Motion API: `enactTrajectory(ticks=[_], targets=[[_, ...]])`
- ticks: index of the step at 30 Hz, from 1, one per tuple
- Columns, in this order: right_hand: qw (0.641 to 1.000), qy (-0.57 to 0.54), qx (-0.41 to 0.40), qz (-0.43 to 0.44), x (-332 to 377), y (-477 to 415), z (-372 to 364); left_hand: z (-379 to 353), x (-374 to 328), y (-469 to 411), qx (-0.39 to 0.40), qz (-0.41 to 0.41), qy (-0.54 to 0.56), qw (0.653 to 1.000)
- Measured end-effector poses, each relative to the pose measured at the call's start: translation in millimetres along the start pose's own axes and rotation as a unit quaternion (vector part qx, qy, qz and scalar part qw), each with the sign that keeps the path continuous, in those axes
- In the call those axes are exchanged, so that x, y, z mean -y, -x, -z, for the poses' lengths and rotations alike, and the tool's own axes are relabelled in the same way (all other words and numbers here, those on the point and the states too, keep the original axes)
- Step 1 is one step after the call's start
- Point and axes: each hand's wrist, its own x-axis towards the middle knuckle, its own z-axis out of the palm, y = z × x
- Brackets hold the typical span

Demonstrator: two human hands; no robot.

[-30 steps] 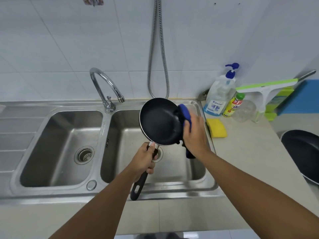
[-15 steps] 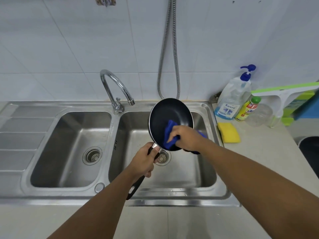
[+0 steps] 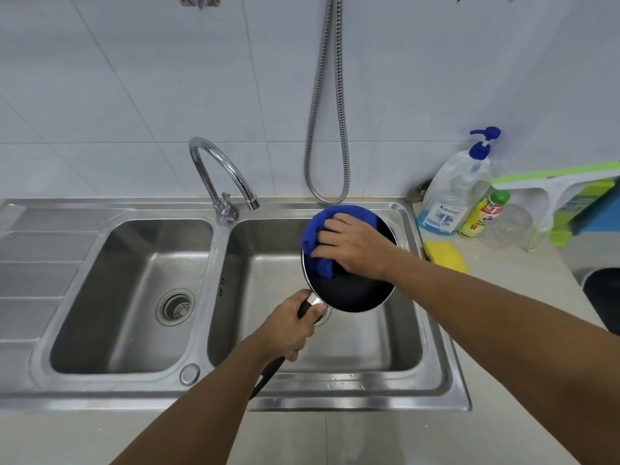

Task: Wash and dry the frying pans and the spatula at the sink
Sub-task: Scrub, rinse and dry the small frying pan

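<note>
Sink (image 3: 100, 209), steel, two basins, across the centre of the frame; tap (image 3: 218, 169) between them, no water seen running. Left hand (image 3: 288, 327), lower centre: fingers wrapped tight round the handle of the pan (image 3: 352, 293), which is held tilted above the right basin. Cloth (image 3: 318, 239), blue, lying in the pan's upper part. Right hand (image 3: 355, 246), centre right: fingers spread fairly flat, pressing the cloth onto the pan's inner face. Sponge (image 3: 444, 255), yellow, on the counter just right of the sink. Second pan (image 3: 604, 297), dark, cut off by the right edge. Spatula: not seen. Step judged: drying the first pan. Next move likely needs the cloth swept over the lower inside and the rim.
</note>
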Motion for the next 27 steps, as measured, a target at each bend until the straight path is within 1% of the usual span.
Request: enactTrajectory(ticks=[1,2,4,6,9,10,11,12,14,16,17,18,19,20,21,23,24,25,26,27], targets=[[0.999,0.017,0.027,-0.018,-1.2,3.5,-1.6,2.7,1.3,0.6,-0.004,-0.001,-0.001,1.000],[0.997,0.026,0.047,-0.058,-3.5,7.6,-3.8,4.4,1.4,1.3,-0.010,-0.002,0.004,1.000],[0.981,0.011,0.070,-0.179,-8.1,12.8,-5.6,3.7,-0.4,2.3,-0.021,-0.003,0.031,0.999],[0.948,-0.031,0.102,-0.298,-8.8,12.3,-7.4,-1.3,-6.6,2.9,-0.027,0.000,0.069,0.997],[0.880,-0.117,0.161,-0.430,-10.3,15.0,-5.0,-10.8,-12.5,1.6,-0.031,0.006,0.099,0.995],[0.860,-0.130,0.186,-0.457,-11.4,16.9,-2.8,-12.6,-13.8,0.7,-0.037,0.008,0.100,0.994],[0.849,-0.137,0.209,-0.465,-11.8,19.0,-2.1,-13.3,-14.8,-1.5,-0.044,0.010,0.101,0.994],[0.842,-0.156,0.229,-0.463,-10.2,22.2,-2.8,-13.5,-15.9,-3.8,-0.051,0.011,0.103,0.993],[0.831,-0.233,0.237,-0.446,-2.0,24.2,-5.5,-10.6,-17.7,-9.5,-0.062,0.010,0.100,0.993],[0.811,-0.331,0.221,-0.430,10.5,20.0,-5.0,-9.2,-20.4,-16.6,-0.067,0.015,0.090,0.994],[0.789,-0.381,0.195,-0.440,16.9,14.9,-4.6,-8.9,-20.2,-19.6,-0.068,0.018,0.084,0.994],[0.760,-0.430,0.149,-0.464,21.8,7.3,-3.0,-9.2,-19.6,-21.5,-0.067,0.020,0.080,0.994],[0.720,-0.471,0.091,-0.501,24.8,-2.1,-0.5,-9.1,-18.7,-23.1,-0.065,0.019,0.072,0.995],[0.670,-0.504,0.025,-0.544,25.7,-11.6,0.3,-8.5,-17.6,-23.6,-0.063,0.018,0.062,0.996],[0.612,-0.527,-0.044,-0.588,23.4,-21.4,1.0,-7.9,-16.1,-23.7,-0.062,0.016,0.049,0.997],[0.475,-0.564,-0.154,-0.658,12.2,-35.7,2.6,-8.1,-14.5,-20.9,-0.058,0.010,0.039,0.998],[0.419,-0.583,-0.190,-0.669,6.7,-39.3,2.3,-8.0,-15.2,-19.3,-0.057,0.007,0.044,0.997],[0.401,-0.590,-0.199,-0.672,3.8,-40.3,0.9,-7.4,-16.6,-18.3,-0.058,0.003,0.051,0.997],[0.428,-0.584,-0.181,-0.666,4.0,-39.0,2.0,-6.4,-18.9,-18.0,-0.061,0.002,0.056,0.997],[0.485,-0.569,-0.133,-0.650,7.0,-36.0,4.3,-4.7,-21.1,-17.9,-0.064,0.001,0.063,0.996]])
